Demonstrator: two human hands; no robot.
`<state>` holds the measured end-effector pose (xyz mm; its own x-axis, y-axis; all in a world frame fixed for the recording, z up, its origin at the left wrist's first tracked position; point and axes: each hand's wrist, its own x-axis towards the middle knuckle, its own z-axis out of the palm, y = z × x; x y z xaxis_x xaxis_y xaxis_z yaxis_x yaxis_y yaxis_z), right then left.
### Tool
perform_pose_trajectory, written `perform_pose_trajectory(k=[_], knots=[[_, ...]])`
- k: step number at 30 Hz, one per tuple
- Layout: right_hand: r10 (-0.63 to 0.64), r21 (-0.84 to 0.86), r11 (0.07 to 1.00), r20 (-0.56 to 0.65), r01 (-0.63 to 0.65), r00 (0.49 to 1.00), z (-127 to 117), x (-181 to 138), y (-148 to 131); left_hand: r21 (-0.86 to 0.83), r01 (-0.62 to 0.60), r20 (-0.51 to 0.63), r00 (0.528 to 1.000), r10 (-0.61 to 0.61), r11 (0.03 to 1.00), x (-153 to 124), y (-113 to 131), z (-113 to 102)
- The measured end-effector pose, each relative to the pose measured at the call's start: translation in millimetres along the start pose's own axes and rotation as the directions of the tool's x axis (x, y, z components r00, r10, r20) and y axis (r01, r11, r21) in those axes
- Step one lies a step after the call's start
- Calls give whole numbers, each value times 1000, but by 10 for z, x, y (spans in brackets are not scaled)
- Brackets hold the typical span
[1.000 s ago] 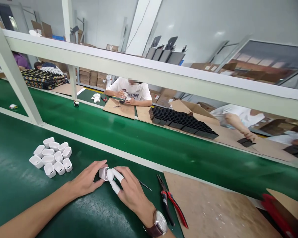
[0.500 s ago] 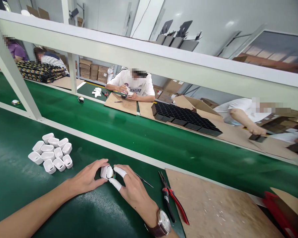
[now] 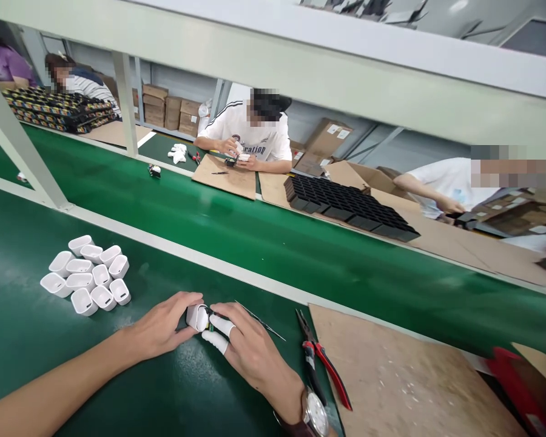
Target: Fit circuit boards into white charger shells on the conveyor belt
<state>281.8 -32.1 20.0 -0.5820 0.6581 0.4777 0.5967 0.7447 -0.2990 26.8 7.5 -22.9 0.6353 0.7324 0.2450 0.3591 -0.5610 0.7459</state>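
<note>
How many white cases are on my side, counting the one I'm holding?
13: 12 white cases clustered on the green table left of the left hand, and 1 held case in that hand. More could be hidden.

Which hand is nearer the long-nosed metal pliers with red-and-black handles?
Right. The right hand is left of the pliers, not touching them; the left hand is farther left, gripping a rounded white shell.

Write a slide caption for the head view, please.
Left hand holds a white case; right hand, in white finger covers, at its opening.
</note>
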Motion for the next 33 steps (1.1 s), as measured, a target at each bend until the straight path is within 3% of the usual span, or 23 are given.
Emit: perform_pose_trajectory(k=[14,19,25,28,33], knots=[[12,30,999,42,-14,999,-23,48,8,0,22,11,1000,-22,1000,1,27,3],[60,29,998,73,-62,996,106,103,-40,-15,110,-2,994,-110,994,0,-34,0],[114,137,984,23,-116,993,218,137,-67,-145,177,97,982,-164,973,22,0,-79],[65,120,991,13,-66,998,220,106,-47,-179,151,155,980,-124,972,43,35,-105],[-66,-70,995,105,73,992,201,68,-19,-175,109,164,983,-80,978,67,42,-115]])
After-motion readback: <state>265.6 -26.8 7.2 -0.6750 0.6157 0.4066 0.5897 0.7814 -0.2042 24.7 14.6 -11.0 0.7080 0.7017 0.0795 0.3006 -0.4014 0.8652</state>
